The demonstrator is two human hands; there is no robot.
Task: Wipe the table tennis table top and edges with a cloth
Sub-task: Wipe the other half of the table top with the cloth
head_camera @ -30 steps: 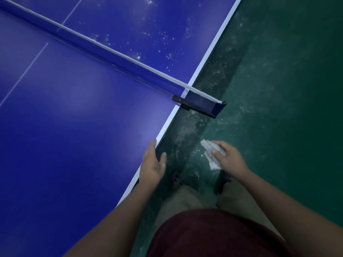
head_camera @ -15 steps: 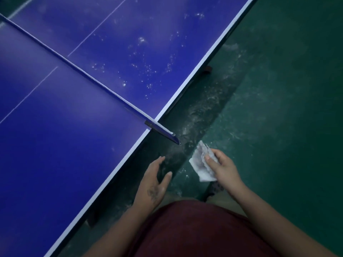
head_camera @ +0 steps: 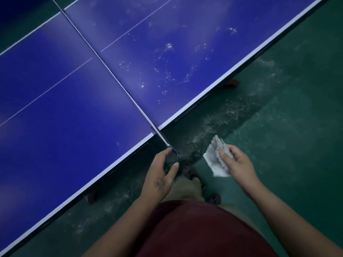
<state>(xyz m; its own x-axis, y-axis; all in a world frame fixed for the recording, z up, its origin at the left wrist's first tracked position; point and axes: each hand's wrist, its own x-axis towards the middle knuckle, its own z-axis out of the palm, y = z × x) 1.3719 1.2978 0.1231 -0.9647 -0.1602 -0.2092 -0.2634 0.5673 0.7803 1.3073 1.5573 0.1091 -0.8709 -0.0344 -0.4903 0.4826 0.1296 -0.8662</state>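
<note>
- Walking along the table's [head_camera: 74, 117] long side is what the last second amounts to. The net [head_camera: 111, 71], which ran across the top of the view, now cuts down its middle, and the half beyond it has opened out.
- The left hand [head_camera: 159, 179] lay on the white edge [head_camera: 115, 165] a second ago and has come off it. It now hangs with fingers straight and spread at 6 o'clock from the net bracket [head_camera: 171, 148]. Whether its fingertip touches the bracket or stops just short, the dim view does not settle.
- The right hand [head_camera: 235, 162] pinches the cloth [head_camera: 216, 162] between thumb and fingers. It is over the floor [head_camera: 297, 127] at 3 o'clock from the bracket, clear of the table as before.
- White specks [head_camera: 167, 71] dot the half at 12 to 1 o'clock from the bracket, while the half at 9 o'clock looks cleaner.
- The person seems to be shifting to the speckled half, and wiping there has not begun.
</note>
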